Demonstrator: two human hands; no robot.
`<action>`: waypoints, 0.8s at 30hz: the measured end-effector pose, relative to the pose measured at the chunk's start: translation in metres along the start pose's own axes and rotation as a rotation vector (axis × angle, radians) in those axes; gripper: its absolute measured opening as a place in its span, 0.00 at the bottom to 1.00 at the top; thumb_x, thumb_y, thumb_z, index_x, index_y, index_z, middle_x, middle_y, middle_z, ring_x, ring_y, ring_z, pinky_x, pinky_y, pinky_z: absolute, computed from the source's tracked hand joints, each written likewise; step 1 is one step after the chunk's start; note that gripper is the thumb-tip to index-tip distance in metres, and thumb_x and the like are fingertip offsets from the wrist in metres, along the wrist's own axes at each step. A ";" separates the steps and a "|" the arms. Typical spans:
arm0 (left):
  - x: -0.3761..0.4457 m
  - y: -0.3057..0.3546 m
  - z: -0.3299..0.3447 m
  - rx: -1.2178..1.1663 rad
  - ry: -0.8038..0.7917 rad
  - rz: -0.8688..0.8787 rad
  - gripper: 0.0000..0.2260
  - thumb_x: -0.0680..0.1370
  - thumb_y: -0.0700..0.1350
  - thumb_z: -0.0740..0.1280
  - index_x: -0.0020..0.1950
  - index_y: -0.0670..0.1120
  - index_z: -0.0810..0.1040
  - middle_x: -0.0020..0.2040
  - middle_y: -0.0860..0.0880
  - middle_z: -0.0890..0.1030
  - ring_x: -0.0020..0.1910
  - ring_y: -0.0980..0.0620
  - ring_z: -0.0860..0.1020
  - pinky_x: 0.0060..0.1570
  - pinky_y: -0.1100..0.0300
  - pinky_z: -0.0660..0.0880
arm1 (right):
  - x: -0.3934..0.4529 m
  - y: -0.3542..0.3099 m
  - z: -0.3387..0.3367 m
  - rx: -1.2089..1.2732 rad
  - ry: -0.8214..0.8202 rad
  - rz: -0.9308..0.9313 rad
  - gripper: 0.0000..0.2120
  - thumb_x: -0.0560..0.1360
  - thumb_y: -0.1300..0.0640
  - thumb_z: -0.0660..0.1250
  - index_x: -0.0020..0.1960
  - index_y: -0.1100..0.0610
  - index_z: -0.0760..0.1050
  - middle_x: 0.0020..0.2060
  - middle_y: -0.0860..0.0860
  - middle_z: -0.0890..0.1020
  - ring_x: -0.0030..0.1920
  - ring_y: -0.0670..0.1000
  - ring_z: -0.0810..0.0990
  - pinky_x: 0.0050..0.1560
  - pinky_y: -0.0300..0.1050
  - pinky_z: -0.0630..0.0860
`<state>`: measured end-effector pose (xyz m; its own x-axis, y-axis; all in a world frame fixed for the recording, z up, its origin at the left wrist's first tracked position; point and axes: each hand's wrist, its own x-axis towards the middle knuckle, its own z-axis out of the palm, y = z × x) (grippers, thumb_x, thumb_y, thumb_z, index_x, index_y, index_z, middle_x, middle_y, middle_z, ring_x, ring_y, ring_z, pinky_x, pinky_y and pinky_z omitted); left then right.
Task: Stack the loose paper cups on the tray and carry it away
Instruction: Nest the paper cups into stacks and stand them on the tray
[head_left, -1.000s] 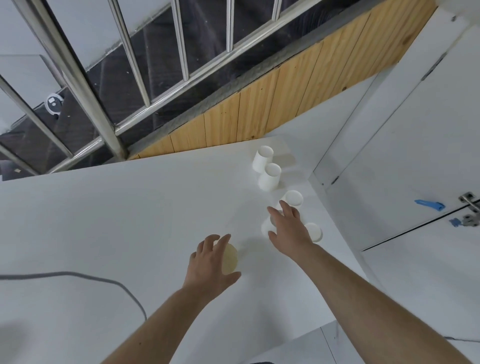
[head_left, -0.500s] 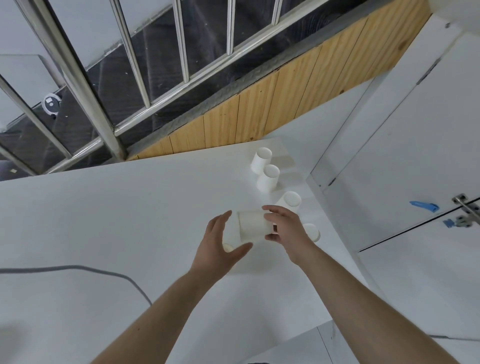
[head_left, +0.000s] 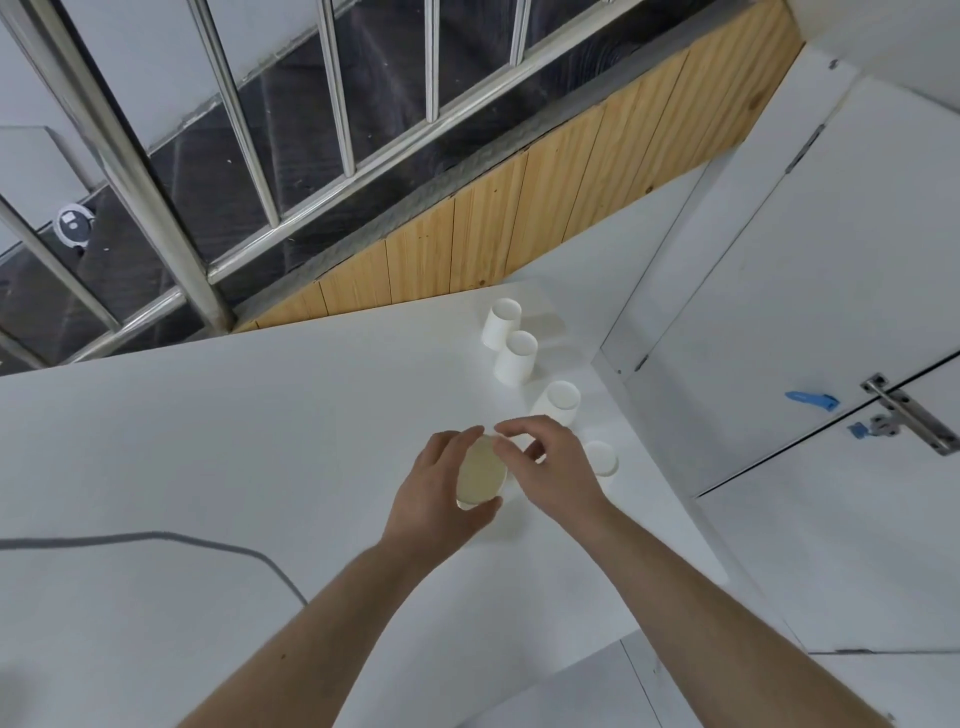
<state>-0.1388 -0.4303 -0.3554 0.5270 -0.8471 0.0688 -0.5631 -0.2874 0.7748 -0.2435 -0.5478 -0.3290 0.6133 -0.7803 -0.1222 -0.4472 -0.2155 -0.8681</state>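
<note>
Paper cups, head view: four loose on the white worktop (head_left: 260, 441) in a line near its right edge — far cup (head_left: 501, 323), second cup (head_left: 515, 358), third cup (head_left: 557, 402), near cup (head_left: 600, 458); all upright, mouths up.
Held cup (head_left: 480, 472): lifted just off the worktop, mouth tilted toward the camera, cream inside showing.
Left hand (head_left: 434, 499): wrapped round the held cup, thumb under the rim, fingers over the top.
Right hand (head_left: 545, 467): fingertips pinching at the held cup's far side; whether a second cup sits nested there cannot be told.
Tray: not identifiable in view.
Step in hand: judged as nesting, early in the task, four cups not yet gathered.
Next move: probably reach with the right hand for the third cup, just beyond the fingers, and seat it straight into the held one.
Edges: line of cups runs close to the worktop's right edge, a drop beside the near cup; knocking outward risks a fall.
Open room: broad bare worktop to the left; grey cable (head_left: 218, 551) lies well apart.
</note>
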 end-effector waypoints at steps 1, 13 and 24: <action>-0.001 0.000 0.003 0.025 -0.015 0.011 0.34 0.68 0.50 0.75 0.71 0.54 0.65 0.63 0.57 0.69 0.59 0.56 0.73 0.53 0.60 0.74 | 0.000 0.002 0.002 -0.060 -0.033 -0.002 0.08 0.75 0.52 0.69 0.53 0.48 0.80 0.50 0.39 0.81 0.36 0.40 0.75 0.41 0.30 0.70; -0.016 -0.030 0.000 0.423 -0.280 -0.175 0.38 0.71 0.58 0.70 0.75 0.55 0.55 0.74 0.50 0.56 0.74 0.49 0.54 0.70 0.53 0.58 | 0.000 0.055 -0.001 -0.303 -0.052 0.233 0.15 0.74 0.68 0.60 0.56 0.56 0.77 0.48 0.47 0.79 0.53 0.50 0.78 0.48 0.39 0.72; -0.021 -0.038 -0.004 0.391 -0.307 -0.171 0.30 0.74 0.46 0.66 0.73 0.54 0.59 0.70 0.53 0.60 0.68 0.50 0.63 0.57 0.58 0.72 | -0.012 0.061 0.009 -0.605 -0.128 0.123 0.26 0.78 0.47 0.62 0.73 0.53 0.63 0.69 0.49 0.69 0.68 0.52 0.68 0.60 0.49 0.73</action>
<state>-0.1259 -0.3994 -0.3834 0.4543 -0.8488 -0.2705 -0.7120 -0.5284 0.4624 -0.2720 -0.5467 -0.3852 0.5903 -0.7521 -0.2931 -0.7855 -0.4517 -0.4229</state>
